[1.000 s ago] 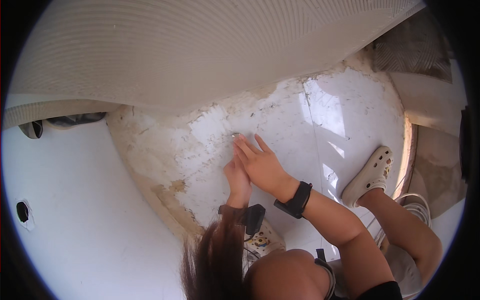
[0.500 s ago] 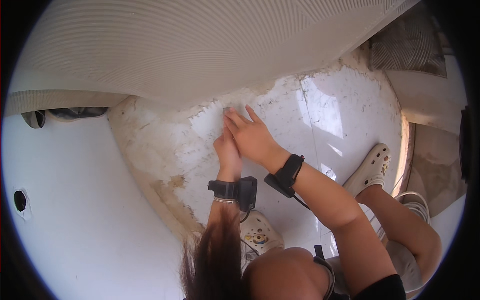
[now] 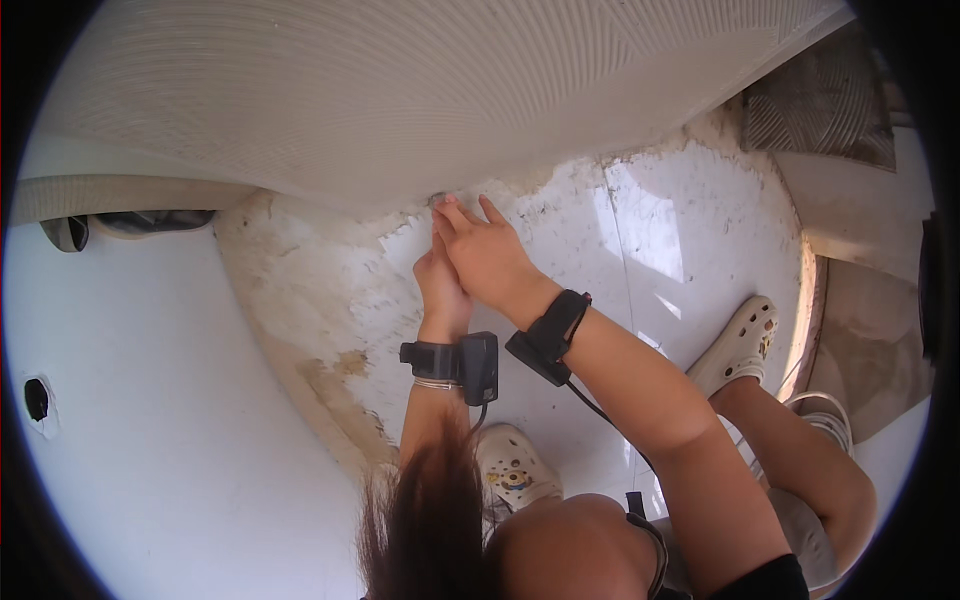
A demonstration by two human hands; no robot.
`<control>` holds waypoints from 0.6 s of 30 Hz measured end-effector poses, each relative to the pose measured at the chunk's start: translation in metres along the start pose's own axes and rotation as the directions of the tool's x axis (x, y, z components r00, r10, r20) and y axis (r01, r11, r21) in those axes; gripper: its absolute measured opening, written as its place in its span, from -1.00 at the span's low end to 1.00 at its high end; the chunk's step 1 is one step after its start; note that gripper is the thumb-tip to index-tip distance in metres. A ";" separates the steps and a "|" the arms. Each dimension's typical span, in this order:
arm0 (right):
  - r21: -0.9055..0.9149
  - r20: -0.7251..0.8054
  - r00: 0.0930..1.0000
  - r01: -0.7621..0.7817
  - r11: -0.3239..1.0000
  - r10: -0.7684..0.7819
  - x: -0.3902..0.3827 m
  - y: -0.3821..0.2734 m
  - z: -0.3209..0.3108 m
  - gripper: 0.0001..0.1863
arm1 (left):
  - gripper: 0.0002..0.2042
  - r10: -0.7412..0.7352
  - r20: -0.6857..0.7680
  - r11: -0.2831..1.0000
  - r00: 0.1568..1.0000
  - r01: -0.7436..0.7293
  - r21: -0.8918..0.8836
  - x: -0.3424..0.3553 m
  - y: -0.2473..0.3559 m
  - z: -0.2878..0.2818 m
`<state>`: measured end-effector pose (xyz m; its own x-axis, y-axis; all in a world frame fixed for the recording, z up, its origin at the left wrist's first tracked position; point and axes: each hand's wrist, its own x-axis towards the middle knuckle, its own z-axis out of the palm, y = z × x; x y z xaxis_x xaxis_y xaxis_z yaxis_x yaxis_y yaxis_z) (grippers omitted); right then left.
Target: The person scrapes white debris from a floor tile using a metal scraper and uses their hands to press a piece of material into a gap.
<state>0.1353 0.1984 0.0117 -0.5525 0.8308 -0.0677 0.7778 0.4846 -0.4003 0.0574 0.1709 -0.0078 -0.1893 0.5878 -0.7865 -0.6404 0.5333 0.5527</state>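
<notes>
— From over there, can you see what those hands are on?

— A small greyish piece (image 3: 437,200), just past the right fingertips. It sits by the far edge of the white floor (image 3: 575,300), close to the bottom of that big ridged panel (image 3: 430,90); whether it touches the panel, I can't tell

— And how do the fingers stand?

— The right hand (image 3: 487,258) lies over the left hand (image 3: 440,285), its fingers stretched forward to the piece and the little finger sticking out to the side. The left fingers are mostly tucked underneath, so I can't tell which hand grips the piece, or whether both do

— What's that on the wrists?

— A black band with a box on the left wrist (image 3: 478,368), another black band on the right (image 3: 548,340), each trailing a thin dark cable

— The floor looks rough along the rim

— Yes, beige residue (image 3: 350,362) runs down the left side, beside a smooth white panel (image 3: 180,430) with a dark round hole (image 3: 37,398) in it. The feet wear cream clogs (image 3: 735,345), and near the right one lies a coil of pale cable (image 3: 828,425)
</notes>
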 end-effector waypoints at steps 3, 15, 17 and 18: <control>-0.089 0.048 0.999 0.015 0.996 -0.011 -0.019 -0.006 0.010 -0.53 | -0.56 0.009 -0.008 0.999 1.000 -0.008 0.034 -0.004 -0.018 -0.011; 0.044 -0.023 0.996 -0.081 0.996 0.082 -0.081 -0.009 0.006 -0.52 | -0.61 0.004 0.021 0.970 1.000 -0.009 0.244 -0.042 -0.052 -0.019; 0.059 -0.026 0.995 -0.091 0.994 0.093 -0.065 -0.005 0.010 -0.52 | -0.61 0.029 -0.006 0.978 1.000 -0.027 0.205 -0.035 -0.039 -0.007; 0.067 -0.024 0.995 -0.097 0.993 0.099 -0.061 0.000 0.010 -0.51 | -0.61 0.049 -0.034 0.987 0.998 -0.044 0.156 -0.031 -0.038 0.000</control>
<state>0.1661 0.1453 0.0060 -0.4652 0.8811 -0.0848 0.8059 0.3820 -0.4524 0.0879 0.1327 -0.0047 -0.2460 0.5924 -0.7672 -0.5073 0.5957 0.6227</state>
